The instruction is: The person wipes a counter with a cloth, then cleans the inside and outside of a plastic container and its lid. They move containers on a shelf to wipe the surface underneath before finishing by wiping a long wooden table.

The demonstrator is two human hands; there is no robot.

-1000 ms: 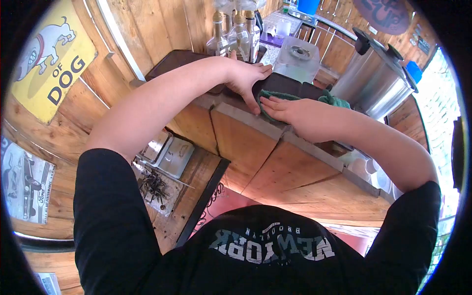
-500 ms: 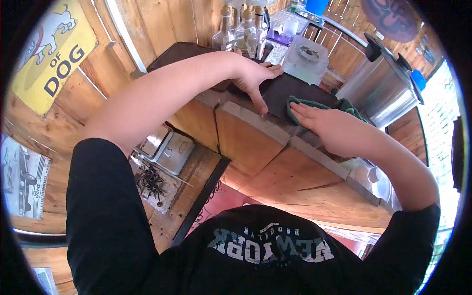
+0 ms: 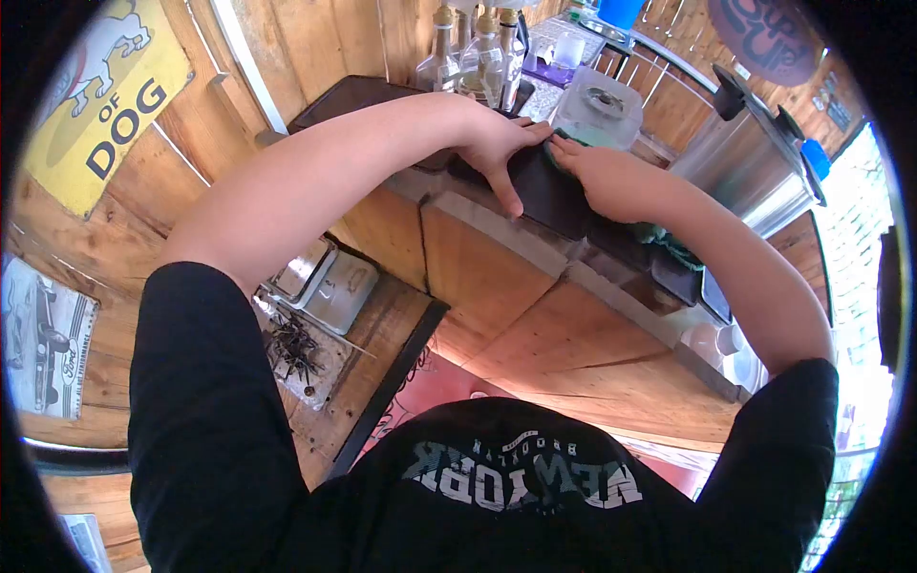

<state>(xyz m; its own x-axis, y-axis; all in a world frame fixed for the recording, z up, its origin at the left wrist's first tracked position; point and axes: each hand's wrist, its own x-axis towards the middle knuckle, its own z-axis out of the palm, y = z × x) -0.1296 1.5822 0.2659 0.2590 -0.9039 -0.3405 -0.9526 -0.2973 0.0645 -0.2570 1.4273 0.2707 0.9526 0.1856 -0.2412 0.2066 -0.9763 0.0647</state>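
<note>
A dark mat (image 3: 549, 196) covers the top of a wooden counter. My left hand (image 3: 499, 151) lies flat on the mat with the fingers apart and one finger reaching over the front edge; it holds nothing. My right hand (image 3: 600, 174) presses a green cloth (image 3: 671, 246) onto the mat. Its fingertips meet the left hand's fingertips at the far side. Most of the cloth is hidden under the hand and forearm.
Glass bottles (image 3: 478, 57) and a clear plastic container (image 3: 597, 105) stand just behind the hands. A large steel pot (image 3: 745, 162) is at the right. Below the counter sit a metal box (image 3: 330, 282), a pile of screws (image 3: 291, 349) and white cups (image 3: 721, 339).
My right hand has slid the green cloth from the counter's front edge to the far side of the mat, up against my left hand's fingertips. The left hand has stayed put.
</note>
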